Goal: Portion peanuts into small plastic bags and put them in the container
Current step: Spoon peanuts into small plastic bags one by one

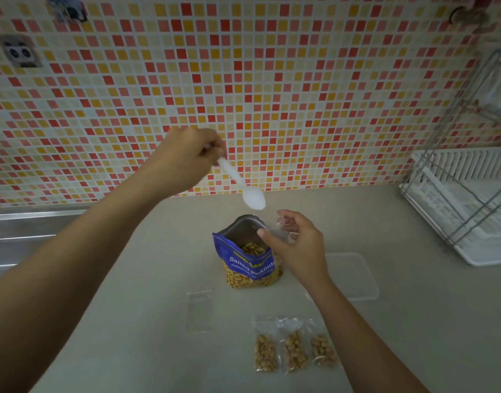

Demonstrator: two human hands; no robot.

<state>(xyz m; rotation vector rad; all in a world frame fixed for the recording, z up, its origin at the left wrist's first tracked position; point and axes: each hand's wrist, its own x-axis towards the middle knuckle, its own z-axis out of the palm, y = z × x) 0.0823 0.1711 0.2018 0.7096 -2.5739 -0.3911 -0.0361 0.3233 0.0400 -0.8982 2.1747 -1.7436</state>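
I see a glossy peanut pouch (247, 260) with silvery foil lining, a white plastic spoon (240, 181), and 3 clear crinkled plastic bags (294, 346). The counter (413, 336) looks smooth and matt.

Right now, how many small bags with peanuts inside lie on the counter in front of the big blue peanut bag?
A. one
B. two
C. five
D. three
D: three filled small bags lie side by side on the counter, nearer the camera than the blue peanut bag; the flat bag to their left looks empty.
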